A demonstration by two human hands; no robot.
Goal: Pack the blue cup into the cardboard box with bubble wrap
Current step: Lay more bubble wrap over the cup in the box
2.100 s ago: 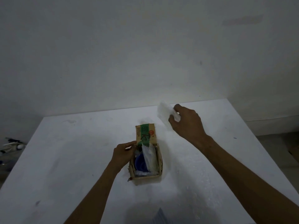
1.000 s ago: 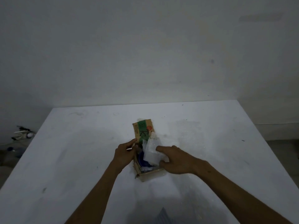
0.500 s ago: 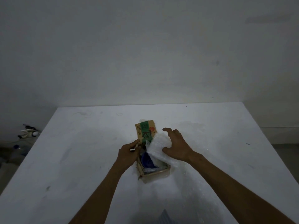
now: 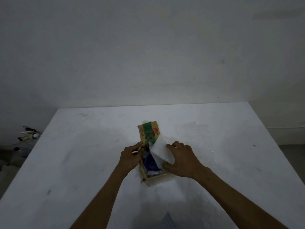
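Observation:
A small cardboard box point(image 4: 156, 179) stands open in the middle of the white table point(image 4: 74, 162). Its lid flap point(image 4: 148, 133), printed green, leans back at the far side. The blue cup point(image 4: 151, 162) sits inside the box, partly covered. A sheet of bubble wrap point(image 4: 160, 151) stands over the cup's right side. My right hand point(image 4: 181, 160) grips that sheet at the box's right wall. My left hand point(image 4: 130, 157) holds the box's left wall near the lid's hinge.
A wall rises behind the table's far edge. Small clutter point(image 4: 28, 135) lies on the floor to the left of the table. A further patch of bubble wrap point(image 4: 168, 220) shows at the near edge.
My right hand brought a bubble wrap piece from the far right of the table to the box and now presses it in beside the cup. My left hand stayed on the box.

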